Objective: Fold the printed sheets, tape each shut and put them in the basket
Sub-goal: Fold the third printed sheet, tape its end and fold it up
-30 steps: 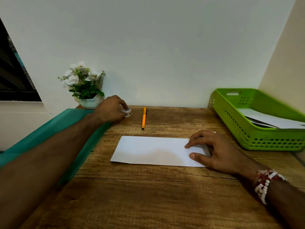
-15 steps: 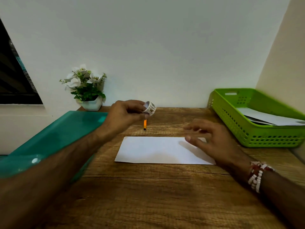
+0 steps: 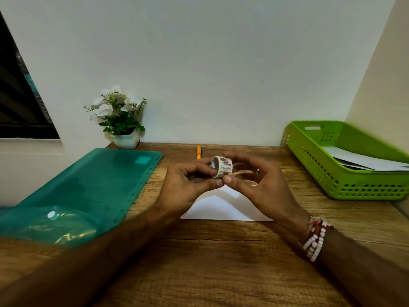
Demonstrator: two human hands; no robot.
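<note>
You held the tape roll [image 3: 222, 166] above the desk [image 3: 221, 258]. Your left hand [image 3: 188, 185] gripped it with curled fingers, and your right hand [image 3: 259, 185] pinched its near side between thumb and fingers. The folded sheet [image 3: 221, 207] lay flat directly below, untaped and partly hidden by your hands. The basket [image 3: 345, 173] stood well apart at the right and already held papers.

The step appeared to be freeing the tape end. The recommended method was to steady the roll with the left hand, lift the end with the right thumbnail, and pull only a short strip.
</note>
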